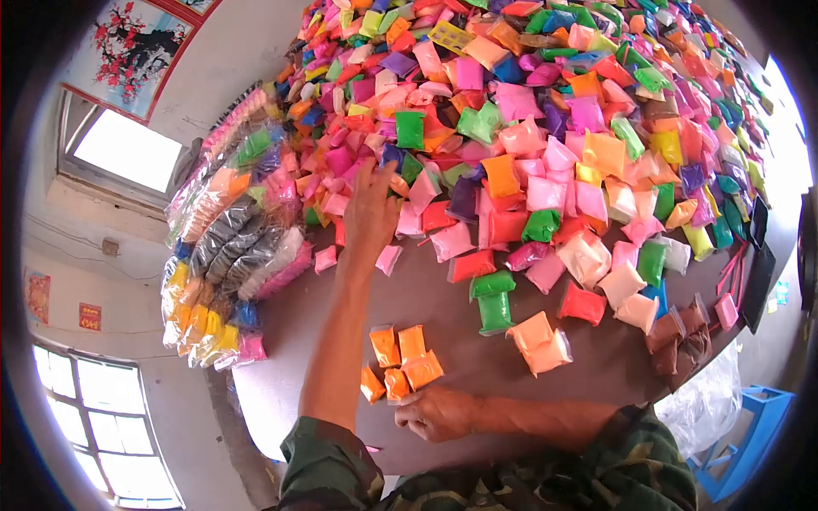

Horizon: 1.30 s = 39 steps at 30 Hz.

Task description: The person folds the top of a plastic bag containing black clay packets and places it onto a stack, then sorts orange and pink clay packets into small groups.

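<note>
My left hand point(372, 209) reaches forward to the near edge of a large heap of small coloured packets point(520, 102). Its fingers are stretched out among pink, blue and orange packets, and I see nothing held in them. Close to my body, my right hand point(434, 415) rests low over the table with its fingers curled. It lies right beside a small group of orange packets point(412, 342), at the clear edge of the lowest one. Whatever its fingers hold, if anything, is hidden.
Green packets point(493, 311), peach packets point(538, 341) and brown packets point(679, 341) lie in small groups on the brown table point(477, 366). Bulging clear bags of sorted packets point(226, 255) are stacked at the left edge. A blue stool point(750, 434) stands at right.
</note>
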{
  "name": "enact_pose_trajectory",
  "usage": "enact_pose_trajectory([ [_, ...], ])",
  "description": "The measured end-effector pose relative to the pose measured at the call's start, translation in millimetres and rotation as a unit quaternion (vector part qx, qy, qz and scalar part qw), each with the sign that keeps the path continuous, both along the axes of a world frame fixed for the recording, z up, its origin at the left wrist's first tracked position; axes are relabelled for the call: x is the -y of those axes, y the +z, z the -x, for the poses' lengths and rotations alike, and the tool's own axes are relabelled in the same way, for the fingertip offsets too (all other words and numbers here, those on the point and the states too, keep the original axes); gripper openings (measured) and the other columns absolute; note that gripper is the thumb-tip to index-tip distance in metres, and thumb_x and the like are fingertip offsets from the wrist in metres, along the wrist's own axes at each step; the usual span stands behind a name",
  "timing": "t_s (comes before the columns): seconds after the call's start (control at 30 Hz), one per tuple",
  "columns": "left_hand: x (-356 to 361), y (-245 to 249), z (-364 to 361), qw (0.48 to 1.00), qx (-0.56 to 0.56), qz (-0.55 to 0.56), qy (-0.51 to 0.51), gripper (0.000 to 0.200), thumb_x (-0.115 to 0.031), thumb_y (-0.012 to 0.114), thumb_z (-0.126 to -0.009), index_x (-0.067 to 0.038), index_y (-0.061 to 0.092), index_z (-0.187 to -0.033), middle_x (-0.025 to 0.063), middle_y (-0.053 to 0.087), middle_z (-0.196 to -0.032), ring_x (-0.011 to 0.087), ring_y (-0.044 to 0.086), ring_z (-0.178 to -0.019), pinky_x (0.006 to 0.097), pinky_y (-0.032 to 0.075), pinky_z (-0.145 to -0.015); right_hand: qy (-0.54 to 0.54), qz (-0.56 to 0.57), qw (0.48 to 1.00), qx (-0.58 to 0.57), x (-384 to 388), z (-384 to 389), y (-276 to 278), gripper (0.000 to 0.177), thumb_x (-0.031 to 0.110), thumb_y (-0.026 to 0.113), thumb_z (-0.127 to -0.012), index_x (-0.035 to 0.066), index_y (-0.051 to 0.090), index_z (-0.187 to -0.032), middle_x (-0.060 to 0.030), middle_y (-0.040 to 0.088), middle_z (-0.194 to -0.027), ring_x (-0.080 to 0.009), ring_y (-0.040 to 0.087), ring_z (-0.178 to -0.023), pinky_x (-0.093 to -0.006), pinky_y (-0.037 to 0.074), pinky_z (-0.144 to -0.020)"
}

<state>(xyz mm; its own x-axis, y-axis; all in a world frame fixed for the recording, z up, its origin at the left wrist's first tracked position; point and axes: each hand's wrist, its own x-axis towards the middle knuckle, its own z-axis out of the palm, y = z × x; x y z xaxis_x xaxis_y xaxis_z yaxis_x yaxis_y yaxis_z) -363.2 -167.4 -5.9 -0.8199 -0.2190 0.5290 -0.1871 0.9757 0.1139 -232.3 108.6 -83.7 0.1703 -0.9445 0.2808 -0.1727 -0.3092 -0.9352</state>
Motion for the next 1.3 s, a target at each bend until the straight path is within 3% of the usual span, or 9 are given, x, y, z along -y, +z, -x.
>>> enact_pose_trajectory([
  [0.13, 16, 12, 6, 0.994, -0.020, 0.091, -0.060, 0.027, -0.008, 0.076, -0.085, -0.004, 0.070, -0.110, 0.0137, 0.071, -0.111, 0.0318, 0.070, -0.105, 0.0431, 0.058, -0.082, -0.015, 0.020, 0.999, 0.021, 0, -2, -3, 0.008, 0.006, 0.063, -0.091, 0.003, 0.067, -0.098, -0.0192, 0.069, -0.084, -0.0405, 0.070, -0.079, -0.0512, 0.056, -0.071],
  [0.23, 0, 42, -4, 0.982, 0.037, -0.163, 0.084, 0.021, -0.010, 0.077, -0.086, -0.003, 0.070, -0.104, 0.0107, 0.072, -0.092, 0.0237, 0.072, -0.088, 0.0375, 0.057, -0.074, -0.028, 0.037, 0.998, 0.038, 0, 0, -1, 0.008, 0.008, 0.063, -0.092, 0.003, 0.068, -0.098, -0.0211, 0.069, -0.080, -0.0415, 0.071, -0.077, -0.0528, 0.056, -0.070],
  [0.27, 12, 39, -6, 0.971, 0.012, -0.236, 0.032, 0.021, -0.016, 0.078, -0.091, -0.002, 0.069, -0.104, 0.0061, 0.071, -0.079, 0.0140, 0.068, -0.073, 0.0304, 0.054, -0.066, -0.027, 0.035, 0.998, 0.043, -1, 1, 1, 0.008, 0.009, 0.063, -0.093, 0.003, 0.068, -0.098, -0.0210, 0.069, -0.081, -0.0415, 0.071, -0.078, -0.0530, 0.056, -0.071],
  [0.47, -68, 79, 2, 0.862, 0.064, -0.500, -0.049, 0.025, -0.022, 0.078, -0.096, 0.000, 0.070, -0.104, 0.0020, 0.072, -0.082, 0.0056, 0.064, -0.072, 0.0233, 0.051, -0.064, -0.030, 0.007, 0.999, 0.040, -2, -1, 3, 0.011, 0.009, 0.064, -0.091, 0.002, 0.069, -0.098, -0.0209, 0.070, -0.083, -0.0416, 0.071, -0.079, -0.0520, 0.055, -0.071],
  [0.57, -107, 74, 20, 0.828, 0.124, -0.536, -0.107, 0.025, -0.021, 0.079, -0.095, -0.001, 0.070, -0.106, 0.0015, 0.072, -0.081, 0.0049, 0.063, -0.072, 0.0231, 0.051, -0.064, -0.026, -0.009, 0.998, 0.047, 1, -5, -1, 0.010, 0.007, 0.064, -0.089, 0.001, 0.070, -0.095, -0.0210, 0.071, -0.085, -0.0406, 0.071, -0.079, -0.0512, 0.055, -0.071],
  [0.83, -205, 65, 110, 0.900, 0.085, -0.370, -0.212, 0.031, -0.029, 0.086, -0.088, -0.002, 0.073, -0.095, 0.0058, 0.068, -0.086, 0.0133, 0.061, -0.074, 0.0312, 0.048, -0.065, -0.043, 0.043, 0.995, 0.080, 2, -2, 3, 0.007, 0.002, 0.061, -0.085, -0.004, 0.063, -0.081, -0.0205, 0.068, -0.081, -0.0413, 0.068, -0.078, -0.0499, 0.052, -0.068],
  [0.87, -208, 55, 119, 0.946, 0.037, -0.235, -0.219, 0.038, -0.029, 0.087, -0.085, -0.001, 0.071, -0.104, 0.0102, 0.069, -0.096, 0.0198, 0.064, -0.079, 0.0342, 0.052, -0.069, -0.046, 0.040, 0.995, 0.081, 1, 1, 7, 0.010, 0.002, 0.061, -0.085, -0.004, 0.063, -0.078, -0.0212, 0.068, -0.081, -0.0418, 0.068, -0.077, -0.0499, 0.052, -0.067],
  [1.13, -215, 36, 146, 0.899, 0.050, -0.394, -0.186, 0.065, -0.021, 0.087, -0.083, 0.006, 0.058, -0.135, 0.0148, 0.072, -0.110, 0.0176, 0.068, -0.084, 0.0325, 0.058, -0.074, -0.069, 0.055, 0.994, 0.060, 10, -9, -4, 0.012, 0.005, 0.063, -0.076, 0.000, 0.071, -0.082, -0.0231, 0.070, -0.078, -0.0405, 0.070, -0.073, -0.0500, 0.054, -0.068],
  [1.3, -218, 45, 144, 0.847, 0.106, -0.487, -0.186, 0.056, -0.021, 0.087, -0.085, 0.005, 0.063, -0.129, 0.0069, 0.071, -0.101, 0.0110, 0.065, -0.083, 0.0266, 0.055, -0.073, -0.092, 0.070, 0.991, 0.063, 15, -19, -13, 0.012, 0.004, 0.062, -0.077, -0.001, 0.072, -0.082, -0.0231, 0.071, -0.077, -0.0411, 0.070, -0.072, -0.0503, 0.054, -0.066],
])
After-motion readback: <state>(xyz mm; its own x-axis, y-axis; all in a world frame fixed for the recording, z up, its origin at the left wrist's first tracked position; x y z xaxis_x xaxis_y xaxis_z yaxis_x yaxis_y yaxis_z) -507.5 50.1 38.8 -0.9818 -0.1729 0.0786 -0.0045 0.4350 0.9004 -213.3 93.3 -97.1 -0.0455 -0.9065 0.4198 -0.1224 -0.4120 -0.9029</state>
